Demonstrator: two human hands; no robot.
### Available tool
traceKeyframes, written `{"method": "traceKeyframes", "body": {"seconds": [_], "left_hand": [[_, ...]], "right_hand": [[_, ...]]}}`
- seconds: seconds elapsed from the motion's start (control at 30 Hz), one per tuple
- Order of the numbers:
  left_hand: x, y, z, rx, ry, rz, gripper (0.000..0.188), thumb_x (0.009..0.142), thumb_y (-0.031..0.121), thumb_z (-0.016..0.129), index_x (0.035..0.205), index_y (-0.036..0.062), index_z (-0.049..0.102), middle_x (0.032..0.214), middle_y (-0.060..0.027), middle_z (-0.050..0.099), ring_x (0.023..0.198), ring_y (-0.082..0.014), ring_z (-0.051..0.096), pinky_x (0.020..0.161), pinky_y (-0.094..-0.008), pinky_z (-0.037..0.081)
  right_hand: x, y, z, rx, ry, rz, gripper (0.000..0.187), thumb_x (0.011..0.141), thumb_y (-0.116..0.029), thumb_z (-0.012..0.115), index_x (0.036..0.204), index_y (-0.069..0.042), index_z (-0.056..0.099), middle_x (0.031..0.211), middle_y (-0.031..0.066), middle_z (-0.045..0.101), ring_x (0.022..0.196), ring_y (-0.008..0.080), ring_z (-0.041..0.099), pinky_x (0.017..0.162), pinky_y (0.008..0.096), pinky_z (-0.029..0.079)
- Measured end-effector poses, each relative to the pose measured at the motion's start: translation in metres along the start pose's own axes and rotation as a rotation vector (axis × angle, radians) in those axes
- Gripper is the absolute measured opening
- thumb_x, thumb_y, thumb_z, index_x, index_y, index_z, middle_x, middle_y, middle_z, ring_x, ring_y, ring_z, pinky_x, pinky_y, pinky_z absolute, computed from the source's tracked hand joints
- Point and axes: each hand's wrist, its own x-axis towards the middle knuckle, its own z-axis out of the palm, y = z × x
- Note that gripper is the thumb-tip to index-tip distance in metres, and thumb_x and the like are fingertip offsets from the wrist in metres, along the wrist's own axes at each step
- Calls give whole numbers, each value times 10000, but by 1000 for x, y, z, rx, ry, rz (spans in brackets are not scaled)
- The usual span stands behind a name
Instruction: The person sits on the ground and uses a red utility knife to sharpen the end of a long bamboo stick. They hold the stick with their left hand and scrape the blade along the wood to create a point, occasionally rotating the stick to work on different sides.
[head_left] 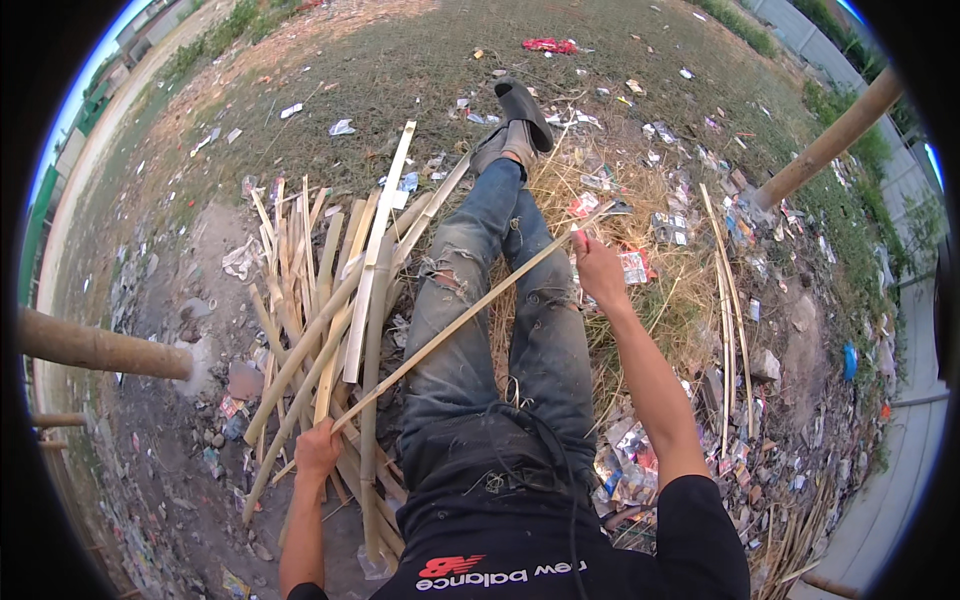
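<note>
A long, thin bamboo strip (470,318) slants across my outstretched legs. Its lower left part is gripped in my left hand (318,448), fingers closed around it beside the bamboo pile. Close to the strip's upper right end, my right hand (600,268) is closed on it too, above my knee on that side. Under and beyond my left hand lies a pile of split bamboo pieces (305,365), some round and some flat. A wide pale bamboo slat (378,250) rests on top of that pile, along my left leg.
Thick bamboo poles stand at the left (105,345) and upper right (830,140). Thin bamboo strips (735,320) lie on the ground to my right. Dry straw (570,170), litter and a red scrap (550,46) are scattered about. A pale wall (915,350) runs along the right.
</note>
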Motion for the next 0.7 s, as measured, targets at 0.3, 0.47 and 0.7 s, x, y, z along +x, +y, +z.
{"method": "traceKeyframes", "body": {"seconds": [0.3, 0.47, 0.7], "left_hand": [[24, -7, 13, -59, -86, 27, 172, 984, 212, 677, 947, 65, 596, 772, -219, 686, 729, -471, 680, 639, -576, 522], [11, -16, 7, -49, -64, 19, 157, 977, 182, 674, 928, 57, 592, 768, -227, 680, 738, -474, 681, 636, -585, 510], [2, -64, 7, -102, -9, 64, 112, 931, 116, 679, 915, 49, 590, 772, -234, 675, 720, -483, 663, 630, -569, 505]], "right_hand": [[15, 7, -30, -54, 7, -7, 696, 1087, -627, 437, 923, -2, 695, 856, 258, 710, 874, 494, 674, 750, 576, 505], [-57, -28, 22, -200, -267, -363, 649, 1077, -632, 452, 947, -31, 660, 806, 263, 704, 792, 499, 687, 714, 594, 528], [93, 185, -104, -61, 448, 546, 863, 1089, -683, 345, 914, 72, 723, 893, 341, 706, 862, 505, 675, 807, 572, 497]]}}
